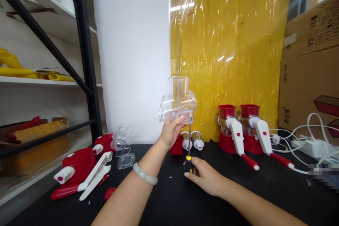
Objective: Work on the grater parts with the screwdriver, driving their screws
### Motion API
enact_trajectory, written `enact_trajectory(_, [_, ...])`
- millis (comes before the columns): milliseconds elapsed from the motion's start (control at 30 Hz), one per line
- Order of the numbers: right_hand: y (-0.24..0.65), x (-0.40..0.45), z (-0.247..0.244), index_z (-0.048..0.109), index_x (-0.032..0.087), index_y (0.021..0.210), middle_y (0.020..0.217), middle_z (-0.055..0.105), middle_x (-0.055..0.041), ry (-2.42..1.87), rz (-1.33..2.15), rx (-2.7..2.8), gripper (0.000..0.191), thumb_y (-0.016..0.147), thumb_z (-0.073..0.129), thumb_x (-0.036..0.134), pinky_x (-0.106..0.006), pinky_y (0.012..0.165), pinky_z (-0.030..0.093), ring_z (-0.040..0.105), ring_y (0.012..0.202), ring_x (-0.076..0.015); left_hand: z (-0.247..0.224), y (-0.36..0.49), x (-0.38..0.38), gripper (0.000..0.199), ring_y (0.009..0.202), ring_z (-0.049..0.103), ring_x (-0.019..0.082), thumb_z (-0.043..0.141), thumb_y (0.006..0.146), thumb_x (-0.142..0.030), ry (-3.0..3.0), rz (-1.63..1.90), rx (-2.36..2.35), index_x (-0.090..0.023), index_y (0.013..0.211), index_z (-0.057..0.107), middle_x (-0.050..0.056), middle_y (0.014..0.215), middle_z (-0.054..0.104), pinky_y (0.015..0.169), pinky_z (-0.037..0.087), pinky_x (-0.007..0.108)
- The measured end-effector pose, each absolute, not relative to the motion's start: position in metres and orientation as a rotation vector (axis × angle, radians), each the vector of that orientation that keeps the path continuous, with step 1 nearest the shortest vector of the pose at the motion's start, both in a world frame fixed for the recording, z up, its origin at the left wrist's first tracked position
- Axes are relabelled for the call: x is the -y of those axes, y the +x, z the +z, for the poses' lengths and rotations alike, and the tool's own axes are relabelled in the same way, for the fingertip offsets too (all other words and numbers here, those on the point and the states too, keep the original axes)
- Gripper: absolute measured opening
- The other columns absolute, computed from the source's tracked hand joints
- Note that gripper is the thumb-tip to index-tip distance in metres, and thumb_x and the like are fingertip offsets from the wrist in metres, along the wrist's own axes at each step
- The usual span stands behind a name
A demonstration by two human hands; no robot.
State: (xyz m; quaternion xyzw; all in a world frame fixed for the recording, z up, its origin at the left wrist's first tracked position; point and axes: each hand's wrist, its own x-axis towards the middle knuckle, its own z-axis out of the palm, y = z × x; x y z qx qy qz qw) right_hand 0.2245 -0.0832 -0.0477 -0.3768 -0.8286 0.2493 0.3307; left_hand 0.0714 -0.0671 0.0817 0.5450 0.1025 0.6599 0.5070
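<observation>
The left hand (pixel 170 133) is pinching a clear plastic housing (pixel 178 103) while the right hand (pixel 206 177), closed around a screwdriver (pixel 188 163), is aiming it up at the underside, seemingly needing steady alignment.

A black table (pixel 164 197) meets a white wall panel (pixel 132 53) and glossy yellow sheeting (pixel 227 49) at its far edge; shelving (pixel 84 56) flanks its left.

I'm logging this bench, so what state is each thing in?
Clear housing: raised, looks empty
Screwdriver: pointing up
Left hand: gripping the housing
Right hand: gripping the screwdriver
Two crank machines: assembled, upright
Two grater drums: outside any housing
Machine parts at left: unassembled
White cables: loosely looped
</observation>
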Motion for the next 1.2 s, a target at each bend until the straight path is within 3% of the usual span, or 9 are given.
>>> enact_trajectory(167, [0.223,0.083,-0.046,0.064,0.020,0.111,0.110,0.070,-0.0089,-0.828,0.786,2.096,0.027,0.084,0.060,0.023,-0.040,0.093,0.048,0.063,0.104,-0.0257,0.083,0.066,0.064,0.048,0.096,0.067,0.019,0.079,0.068,-0.029,1.291,1.607,-0.266,-0.022,0.107,0.052,0.004,0.106,0.069,0.082,0.049,0.033])
enact_trajectory(300, [0.222,0.077,-0.051,0.059,0.020,0.121,0.100,0.069,-0.0065,-0.897,0.768,1.994,0.045,0.077,0.069,0.024,-0.041,0.089,0.050,0.064,0.098,-0.0246,0.082,0.066,0.063,0.047,0.097,0.067,0.019,0.079,0.068,-0.030,1.284,1.597,-0.248,-0.022,0.106,0.052,0.004,0.106,0.070,0.085,0.049,0.035])
enact_trajectory(400, [0.224,0.074,-0.055,0.055,0.021,0.125,0.112,0.065,-0.0087,-0.928,0.702,1.943,0.055,0.074,0.074,0.030,-0.041,0.091,0.050,0.062,0.106,-0.0258,0.083,0.067,0.064,0.048,0.099,0.068,0.020,0.079,0.068,-0.028,1.285,1.590,-0.237,-0.021,0.108,0.052,0.004,0.107,0.070,0.086,0.050,0.035])
enact_trajectory(500, [0.226,0.073,-0.057,0.047,0.021,0.132,0.113,0.065,-0.0087,-0.790,0.760,1.951,0.054,0.081,0.064,0.028,-0.043,0.098,0.047,0.062,0.111,-0.0239,0.084,0.067,0.065,0.048,0.101,0.067,0.021,0.079,0.068,-0.029,1.292,1.584,-0.234,-0.022,0.108,0.052,0.004,0.107,0.070,0.087,0.051,0.037])
enact_trajectory(633, [0.225,0.070,-0.058,0.047,0.019,0.130,0.089,0.063,-0.0025,-0.811,0.699,1.934,0.058,0.077,0.068,0.028,-0.045,0.095,0.048,0.065,0.091,-0.0225,0.083,0.065,0.064,0.048,0.100,0.068,0.021,0.080,0.067,-0.028,1.289,1.585,-0.231,-0.022,0.106,0.053,0.004,0.106,0.070,0.086,0.051,0.036])
enact_trajectory(733, [0.226,0.070,-0.057,0.048,0.020,0.130,0.103,0.062,-0.0067,-0.853,0.657,1.880,0.065,0.073,0.075,0.033,-0.045,0.095,0.048,0.063,0.102,-0.0257,0.083,0.065,0.063,0.048,0.100,0.068,0.021,0.080,0.067,-0.028,1.281,1.591,-0.229,-0.022,0.106,0.053,0.004,0.107,0.070,0.086,0.052,0.036])
enact_trajectory(833, [0.227,0.070,-0.057,0.045,0.023,0.134,0.117,0.061,-0.0094,-0.731,0.720,1.884,0.056,0.082,0.065,0.031,-0.045,0.100,0.046,0.059,0.115,-0.0250,0.083,0.065,0.064,0.047,0.099,0.068,0.020,0.080,0.067,-0.028,1.274,1.599,-0.236,-0.022,0.105,0.053,0.004,0.105,0.070,0.085,0.052,0.036])
enact_trajectory(1000, [0.226,0.068,-0.058,0.045,0.022,0.133,0.089,0.061,-0.0016,-0.783,0.654,1.861,0.059,0.079,0.067,0.031,-0.047,0.096,0.047,0.064,0.091,-0.0223,0.084,0.066,0.066,0.044,0.099,0.068,0.020,0.080,0.067,-0.027,1.278,1.588,-0.219,-0.022,0.103,0.054,0.003,0.105,0.071,0.084,0.052,0.035])
enact_trajectory(1200, [0.227,0.069,-0.056,0.040,0.023,0.137,0.114,0.062,-0.0084,-0.710,0.698,1.881,0.059,0.083,0.062,0.031,-0.045,0.100,0.045,0.060,0.114,-0.0237,0.083,0.066,0.065,0.045,0.101,0.068,0.021,0.079,0.068,-0.028,1.288,1.582,-0.223,-0.022,0.105,0.054,0.004,0.107,0.071,0.084,0.051,0.035])
